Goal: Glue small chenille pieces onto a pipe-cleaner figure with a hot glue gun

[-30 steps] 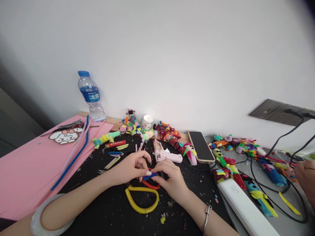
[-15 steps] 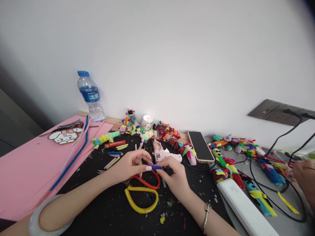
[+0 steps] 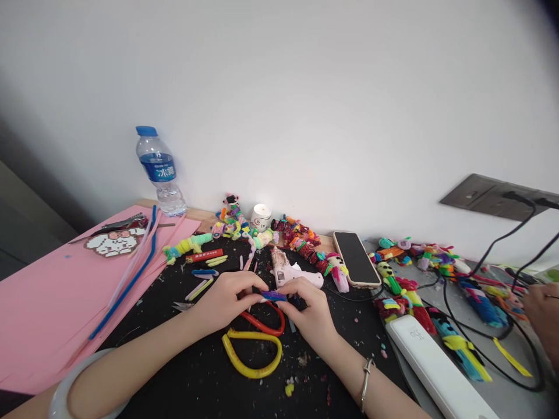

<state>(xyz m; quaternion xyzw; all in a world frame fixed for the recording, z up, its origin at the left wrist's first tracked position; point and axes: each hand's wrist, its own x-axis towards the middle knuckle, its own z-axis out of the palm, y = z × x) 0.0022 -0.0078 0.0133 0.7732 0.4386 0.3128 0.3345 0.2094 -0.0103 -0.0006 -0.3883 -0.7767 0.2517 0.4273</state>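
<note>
A short bundle of blue and purple pipe cleaner pieces (image 3: 273,296) is held level between my two hands. My left hand (image 3: 236,295) pinches its left end between thumb and fingers. The right end is gripped in the fingertips of my right hand (image 3: 308,302). Just below them lie scissors with one red and one yellow handle loop (image 3: 253,354) on the black mat (image 3: 196,372); their blades are partly hidden under my left hand. Right behind my hands rests a pale pink glue gun (image 3: 301,276).
Cut pipe cleaner pieces (image 3: 201,288) lie left of my hands. Long pipe cleaners (image 3: 126,291) cross pink paper (image 3: 39,314). Small dolls (image 3: 310,253), a phone (image 3: 357,259) and a bottle (image 3: 159,174) stand behind. Cables (image 3: 480,337), a white case (image 3: 437,366) and another person's hand (image 3: 544,308) are right.
My left fingers have closed in on the blue and purple piece, and my left hand has shifted slightly down. My right hand keeps its grip in nearly the same spot.
</note>
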